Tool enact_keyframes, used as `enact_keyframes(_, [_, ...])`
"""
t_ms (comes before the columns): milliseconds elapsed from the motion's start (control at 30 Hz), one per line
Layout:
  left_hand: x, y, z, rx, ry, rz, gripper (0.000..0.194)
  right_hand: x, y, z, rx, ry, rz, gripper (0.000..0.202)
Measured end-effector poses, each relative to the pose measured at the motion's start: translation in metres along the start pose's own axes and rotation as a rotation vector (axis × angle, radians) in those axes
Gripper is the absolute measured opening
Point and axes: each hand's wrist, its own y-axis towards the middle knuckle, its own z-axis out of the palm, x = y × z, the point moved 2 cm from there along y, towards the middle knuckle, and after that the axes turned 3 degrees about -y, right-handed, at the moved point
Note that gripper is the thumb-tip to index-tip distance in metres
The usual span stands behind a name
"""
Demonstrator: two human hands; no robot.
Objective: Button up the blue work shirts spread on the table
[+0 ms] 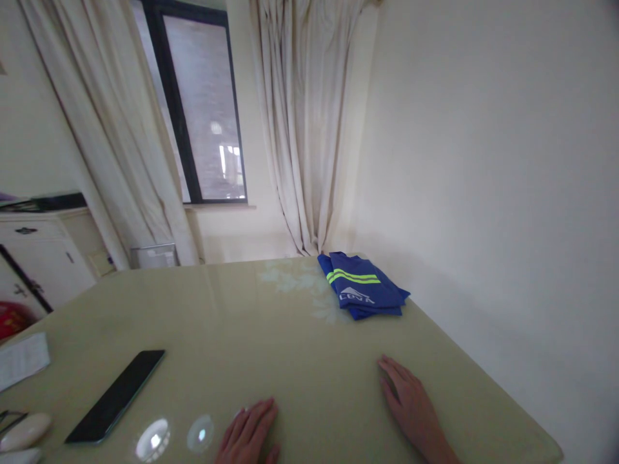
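My left hand point(250, 433) lies on the greenish tabletop point(207, 322) near its front edge, with its fingers stretched out and nothing in them. To the right, my right hand point(411, 403) rests on the same surface, fingers extended and the thumb a little apart. Beyond it, at the far right corner, is a folded blue garment point(360, 299) with yellow-green and grey stripes and white lettering; neither hand touches it. A black flat device, like a phone or tablet point(117, 398), lies to the left of my left hand.
A pale computer mouse point(25, 432) and a white paper point(23, 361) are at the table's left edge. Round light reflections show on the glossy top. A wall point(498, 193) runs along the right side. Behind stand curtains point(309, 122), a window point(206, 103) and a white cabinet point(48, 258).
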Motion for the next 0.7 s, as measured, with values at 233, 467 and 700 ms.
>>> enact_keyframes(233, [-0.008,0.010,-0.024,0.034,-0.077,0.019,0.049,0.007,0.016,-0.008,-0.001,-0.066,0.007,0.040])
enact_keyframes(467, [-0.012,0.008,-0.025,0.076,-0.069,-0.031,0.050,0.052,0.120,-0.016,-0.119,-0.086,-0.040,0.069])
enact_keyframes(700, [-0.003,0.010,-0.019,-0.040,-0.032,0.067,0.047,0.068,0.174,-0.001,-0.121,0.036,0.005,0.023])
